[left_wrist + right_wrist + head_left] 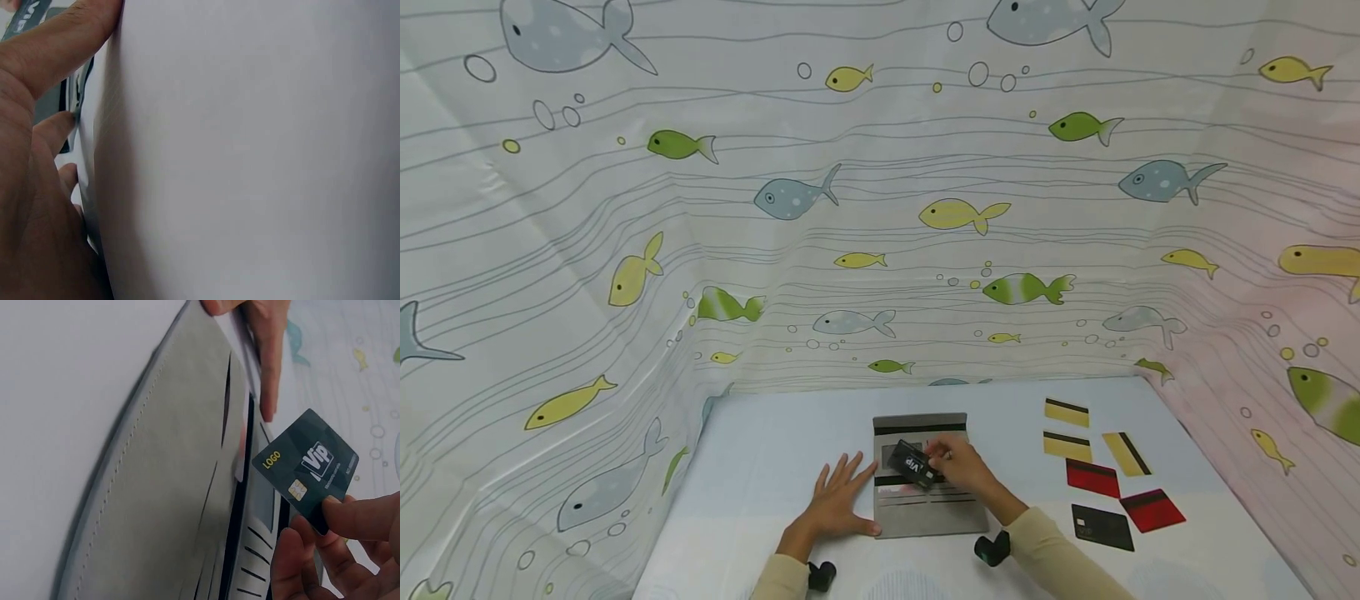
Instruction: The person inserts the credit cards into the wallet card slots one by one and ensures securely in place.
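Note:
A grey card wallet (929,522) lies unfolded on the table, its slots showing as dark slits in the right wrist view. My right hand (961,465) pinches a black VIP card (306,464) by one corner, between thumb and fingers. Tilted, the card is over the upper part of the wallet, its printed face and chip visible. My left hand (838,504) rests flat with fingers spread along the wallet's left edge, thumb at the lower left corner. In the left wrist view, the left hand (31,162) covers much of the wallet.
To the right lie several cards: a yellow card (1067,412) at the back, a red card (1153,510) and a black card (1102,527) nearer. Fish-patterned cloth (895,292) stands around the back and sides of the white table (775,442).

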